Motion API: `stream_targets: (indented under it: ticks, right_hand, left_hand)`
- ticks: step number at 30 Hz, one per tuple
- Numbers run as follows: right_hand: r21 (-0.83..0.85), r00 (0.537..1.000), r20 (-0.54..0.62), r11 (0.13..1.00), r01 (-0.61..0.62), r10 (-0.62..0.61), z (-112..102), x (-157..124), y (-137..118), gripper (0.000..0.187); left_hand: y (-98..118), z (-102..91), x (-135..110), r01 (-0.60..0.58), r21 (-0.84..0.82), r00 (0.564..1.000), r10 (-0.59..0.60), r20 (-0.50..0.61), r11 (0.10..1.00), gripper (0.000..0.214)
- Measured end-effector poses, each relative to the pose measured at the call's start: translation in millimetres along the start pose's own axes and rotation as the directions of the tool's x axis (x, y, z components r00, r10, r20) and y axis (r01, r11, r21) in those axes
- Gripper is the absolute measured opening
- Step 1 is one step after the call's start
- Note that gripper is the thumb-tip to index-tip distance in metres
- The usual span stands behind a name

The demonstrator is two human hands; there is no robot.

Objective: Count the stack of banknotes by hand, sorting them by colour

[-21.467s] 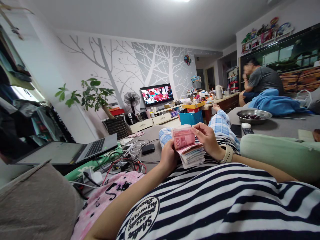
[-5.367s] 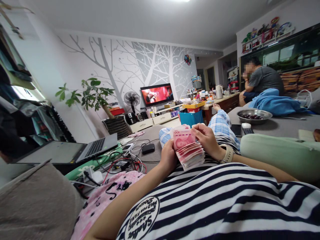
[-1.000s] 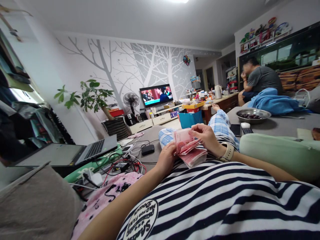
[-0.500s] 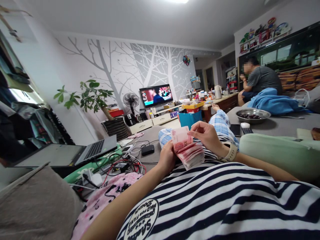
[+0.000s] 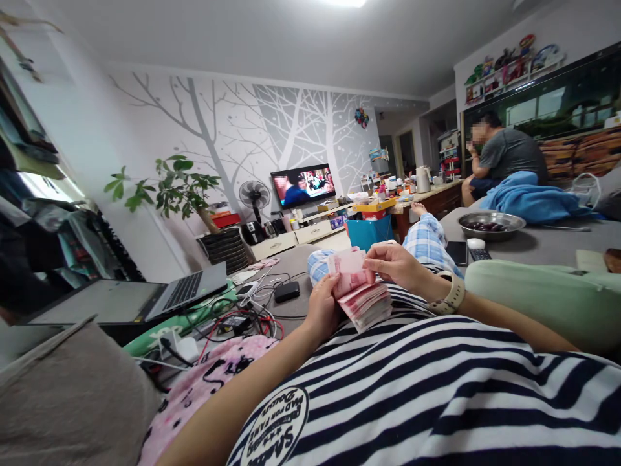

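Leafing thru red banknotes (image 5: 365, 309) over striped shirt (image 5: 436, 382) | L hand (image 5: 323, 304) clamped on their L edge; R hand (image 5: 395, 264) pinching raised note (image 5: 345, 264) at R edge | vs moment ago: R hand lower, flatter; leafing prob. still mid-run

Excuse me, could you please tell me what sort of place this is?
Most likely a living room in a home: a lit television in front of a wall with a tree mural, and a leafy potted plant to its left.
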State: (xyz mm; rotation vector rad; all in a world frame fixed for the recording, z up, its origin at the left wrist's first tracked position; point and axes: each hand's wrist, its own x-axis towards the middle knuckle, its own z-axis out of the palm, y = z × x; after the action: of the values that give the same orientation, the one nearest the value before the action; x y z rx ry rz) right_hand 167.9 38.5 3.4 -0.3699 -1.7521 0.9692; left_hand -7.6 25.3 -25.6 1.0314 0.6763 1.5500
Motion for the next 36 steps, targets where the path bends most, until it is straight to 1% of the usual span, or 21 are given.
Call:
stream_targets:
  ticks: [2, 5, 8, 10, 18, 21, 26, 32, 36]
  right_hand:
    - [-0.075, 1.000, 0.003, 0.997, 0.005, -0.005, -3.4, 0.8, 0.6, 0.031]
    - [-0.184, 0.993, -0.115, 0.983, 0.005, -0.026, -8.1, 3.0, 3.3, 0.033]
    - [-0.207, 0.970, -0.240, 0.978, -0.024, -0.027, -9.3, 5.5, 7.7, 0.036]
    - [-0.189, 0.963, -0.270, 0.981, -0.040, -0.012, -7.5, 6.6, 10.4, 0.037]
    - [-0.199, 0.974, -0.221, 0.980, 0.001, -0.046, 3.4, 5.2, 15.7, 0.037]
    - [-0.204, 0.973, -0.226, 0.979, 0.006, -0.053, 3.9, 5.1, 18.5, 0.035]
    - [-0.208, 0.969, -0.241, 0.978, 0.011, -0.062, 3.0, 5.4, 21.1, 0.029]
    - [-0.247, 0.960, -0.261, 0.968, 0.033, -0.099, 3.7, 4.6, 18.7, 0.030]
    - [-0.281, 0.960, -0.260, 0.959, 0.032, -0.108, 4.0, 4.0, 16.3, 0.031]
  left_hand:
    - [0.3, -0.5, 0.1, -0.005, 0.000, 1.000, 0.005, 0.004, 1.000, 0.019]
    - [1.1, -0.9, -0.7, 0.019, -0.007, 1.000, -0.019, 0.014, 1.000, 0.021]
    - [2.2, -0.5, -1.8, 0.036, -0.012, 0.999, -0.036, 0.014, 0.999, 0.021]
    - [3.3, 0.5, -2.7, 0.029, -0.017, 1.000, -0.029, 0.010, 0.999, 0.021]
    - [5.5, 2.0, -4.6, 0.014, 0.001, 1.000, -0.014, 0.013, 1.000, 0.024]
    - [4.6, 1.4, -3.4, 0.010, -0.027, 1.000, -0.010, 0.026, 1.000, 0.025]
    - [4.8, 1.4, -2.7, 0.008, -0.014, 1.000, -0.008, 0.008, 1.000, 0.023]
    - [4.1, -1.5, 0.7, -0.089, 0.070, 0.995, 0.091, -0.030, 0.994, 0.016]
    - [1.9, -2.3, 3.2, -0.037, 0.021, 0.998, 0.038, -0.054, 0.999, 0.019]
